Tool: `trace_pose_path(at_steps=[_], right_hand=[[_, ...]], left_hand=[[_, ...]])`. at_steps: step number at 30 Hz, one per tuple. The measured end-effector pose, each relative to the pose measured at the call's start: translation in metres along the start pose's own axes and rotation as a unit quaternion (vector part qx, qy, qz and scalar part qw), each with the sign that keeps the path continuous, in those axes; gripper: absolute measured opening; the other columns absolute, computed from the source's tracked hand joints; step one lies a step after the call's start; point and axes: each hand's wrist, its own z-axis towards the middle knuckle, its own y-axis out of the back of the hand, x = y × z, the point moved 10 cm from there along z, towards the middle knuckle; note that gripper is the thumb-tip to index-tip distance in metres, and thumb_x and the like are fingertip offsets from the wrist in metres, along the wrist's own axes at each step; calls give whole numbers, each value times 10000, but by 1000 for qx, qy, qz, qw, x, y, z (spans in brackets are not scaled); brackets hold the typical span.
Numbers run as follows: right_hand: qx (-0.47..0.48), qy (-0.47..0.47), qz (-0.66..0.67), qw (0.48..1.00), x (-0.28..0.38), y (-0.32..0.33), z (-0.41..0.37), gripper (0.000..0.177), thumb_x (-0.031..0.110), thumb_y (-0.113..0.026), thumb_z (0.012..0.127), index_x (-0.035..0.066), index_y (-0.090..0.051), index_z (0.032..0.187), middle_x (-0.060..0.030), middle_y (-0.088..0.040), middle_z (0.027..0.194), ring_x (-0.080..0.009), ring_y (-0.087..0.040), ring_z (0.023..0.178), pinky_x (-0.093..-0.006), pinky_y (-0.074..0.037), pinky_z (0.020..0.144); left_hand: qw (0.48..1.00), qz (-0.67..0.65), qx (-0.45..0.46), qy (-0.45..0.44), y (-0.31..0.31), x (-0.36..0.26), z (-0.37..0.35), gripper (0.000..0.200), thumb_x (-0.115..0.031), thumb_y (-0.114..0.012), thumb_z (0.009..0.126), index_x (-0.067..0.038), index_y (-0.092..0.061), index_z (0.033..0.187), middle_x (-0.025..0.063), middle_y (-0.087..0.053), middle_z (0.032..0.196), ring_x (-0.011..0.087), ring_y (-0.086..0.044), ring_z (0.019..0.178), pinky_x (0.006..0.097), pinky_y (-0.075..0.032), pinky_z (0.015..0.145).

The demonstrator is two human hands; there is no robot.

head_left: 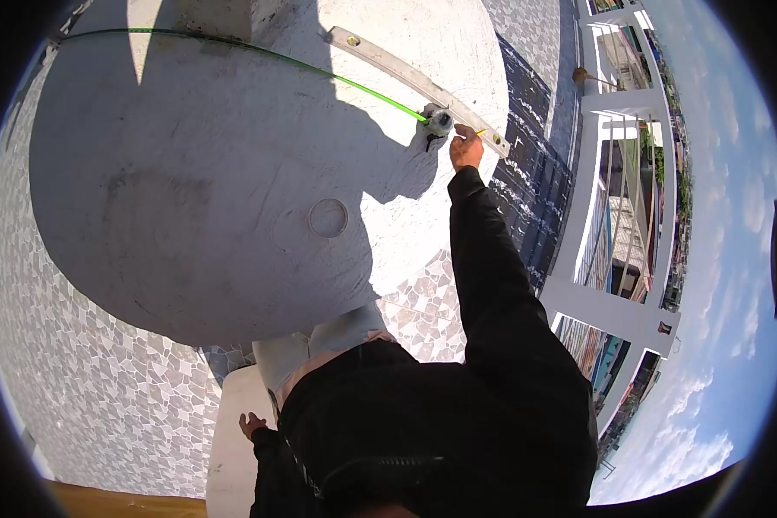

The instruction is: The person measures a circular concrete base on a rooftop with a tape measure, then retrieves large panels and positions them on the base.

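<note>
My right hand (pixel 467 150) reaches out over the far right of a round concrete-like tabletop (pixel 259 147). Its fingers are closed round a thin yellow stick that looks like a pencil (pixel 481 133). Right by it, a long pale spirit level (pixel 414 82) lies on the surface. A tape measure (pixel 438 121) sits against the level, its green blade (pixel 319 72) drawn out to the left across the top. Down by my side, my left hand (pixel 251 425) holds nothing, its fingers apart, over a pale seat-like surface (pixel 233 440).
A ring mark or thin round lid (pixel 328 218) is on the near part of the tabletop. Stone-patterned tiles (pixel 121 406) cover the floor. Dark sheeting (pixel 527 138) lies beyond the right edge, with a white railing (pixel 609 311) behind it.
</note>
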Motion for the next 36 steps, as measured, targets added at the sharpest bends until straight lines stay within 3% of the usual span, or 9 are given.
trace_pose_path(at_steps=[3,4,6,12,19,23,24,32,36], right_hand=[[21,-58,-41,997,-14,-20,10,549,266,-671,688,-28,-559,1138,-212,-619,1065,-324,-601,990,-360,-466,861],[32,-52,-62,996,-18,-26,9,640,303,-710,659,-47,-529,1163,-228,-598,1095,-328,-584,1018,-359,-459,875],[60,-35,-127,990,-18,-40,14,843,379,-788,582,-82,-470,1212,-251,-566,1136,-333,-560,1052,-356,-447,903],[127,-167,-55,976,-43,-50,9,441,311,-754,620,31,-657,946,-136,-672,840,-274,-648,821,-342,-492,751],[55,23,52,997,-43,-25,38,268,78,-618,679,30,-609,943,-176,-639,876,-310,-627,802,-374,-496,737],[221,-85,316,919,-63,-90,47,486,280,-706,730,8,-567,1108,-208,-603,975,-327,-605,875,-371,-490,762],[221,44,77,971,-31,-65,50,635,410,-732,711,-1,-543,1157,-224,-580,1043,-352,-587,927,-375,-477,807],[272,33,115,955,1,-56,45,706,309,-832,569,4,-477,1099,-169,-586,928,-294,-593,860,-357,-479,765],[122,135,140,973,34,-27,19,543,97,-788,604,18,-491,1051,-174,-556,951,-322,-559,892,-354,-463,761]], left_hand=[[978,-178,-6,-110,38,-64,75,384,-168,-570,843,-52,-506,1204,72,-567,770,199,-521,620,350,-537,591],[957,15,-98,-271,34,-144,24,377,-183,-525,852,-90,-520,1216,77,-586,803,211,-556,620,318,-537,575],[933,105,-121,-322,20,-250,-9,404,-205,-503,853,-122,-520,1248,108,-619,892,247,-636,756,329,-547,636],[881,-22,16,-473,-133,-442,-162,373,-229,-509,886,-59,-530,1217,107,-612,934,186,-605,786,285,-525,748],[762,105,214,-602,-426,-476,-360,332,-218,-521,876,-39,-580,1150,93,-609,937,171,-589,781,306,-493,726],[662,171,162,-712,-550,-497,-420,485,-192,-546,843,-63,-442,1299,174,-489,1170,290,-517,1044,376,-452,845],[637,173,144,-737,-573,-503,-430,522,-203,-561,839,-83,-411,1324,182,-481,1183,309,-478,1091,391,-428,878],[656,435,74,-613,-643,-502,-450,538,-441,-486,892,-228,-363,1370,151,-323,1384,319,-326,1264,551,-314,967],[652,442,45,-614,-636,-501,-452,483,-431,-449,915,-208,-398,1340,126,-284,1412,319,-272,1298,561,-246,1028]])
